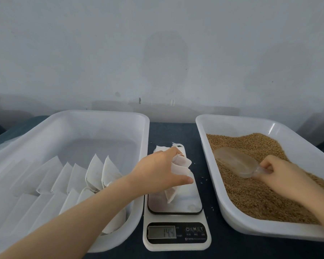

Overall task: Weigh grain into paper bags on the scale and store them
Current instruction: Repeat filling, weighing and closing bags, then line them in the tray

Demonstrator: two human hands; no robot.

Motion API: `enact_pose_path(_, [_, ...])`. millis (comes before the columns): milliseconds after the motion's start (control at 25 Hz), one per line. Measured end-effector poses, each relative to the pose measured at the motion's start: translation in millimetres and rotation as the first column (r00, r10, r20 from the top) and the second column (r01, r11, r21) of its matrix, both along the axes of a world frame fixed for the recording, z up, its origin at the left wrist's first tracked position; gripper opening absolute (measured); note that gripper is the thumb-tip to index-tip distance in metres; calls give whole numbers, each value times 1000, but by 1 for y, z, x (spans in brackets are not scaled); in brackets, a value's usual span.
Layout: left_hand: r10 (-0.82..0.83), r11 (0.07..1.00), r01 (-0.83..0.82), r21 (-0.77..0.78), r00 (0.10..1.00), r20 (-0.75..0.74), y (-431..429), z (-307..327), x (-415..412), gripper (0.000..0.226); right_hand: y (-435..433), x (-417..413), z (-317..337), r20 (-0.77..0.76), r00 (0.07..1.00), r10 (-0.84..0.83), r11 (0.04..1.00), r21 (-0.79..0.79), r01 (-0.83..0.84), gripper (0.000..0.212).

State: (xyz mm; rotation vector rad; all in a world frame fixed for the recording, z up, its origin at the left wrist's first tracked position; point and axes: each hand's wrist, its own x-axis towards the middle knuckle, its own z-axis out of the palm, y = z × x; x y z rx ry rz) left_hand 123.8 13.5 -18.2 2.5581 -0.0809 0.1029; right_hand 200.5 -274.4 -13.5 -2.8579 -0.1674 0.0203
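A white digital scale (176, 238) sits between two white tubs; its display reads 144. My left hand (157, 170) grips the crumpled top of a white paper bag (173, 191) that stands on the scale's platform. The right tub (230, 212) holds brown grain (254, 193). In it my right hand (286, 171) holds the handle of a clear plastic scoop (236, 161), whose bowl lies on the grain. The left tub (101, 118) holds several filled white bags (99, 174) standing in rows.
A small stack of flat empty bags (182, 148) lies on the dark tabletop behind the scale. A few spilled grains (204, 178) lie between the scale and the right tub. A pale wall rises directly behind the table.
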Motion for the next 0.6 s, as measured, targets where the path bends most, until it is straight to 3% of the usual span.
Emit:
enact_pose_path(240, [4,1000,-3,10,1000,0,0,-2,1,56,-18,-4,27,147,989,7,999,34,-12,27])
enact_pose_path(400, [7,1000,-7,15,1000,-1,0,-3,1,59,-7,-21,59,290,948,135,978,113,-174,20])
enact_pose_path(600, [12,1000,-12,5,1000,3,0,-3,2,60,24,-33,82,316,906,282,958,-53,-280,26])
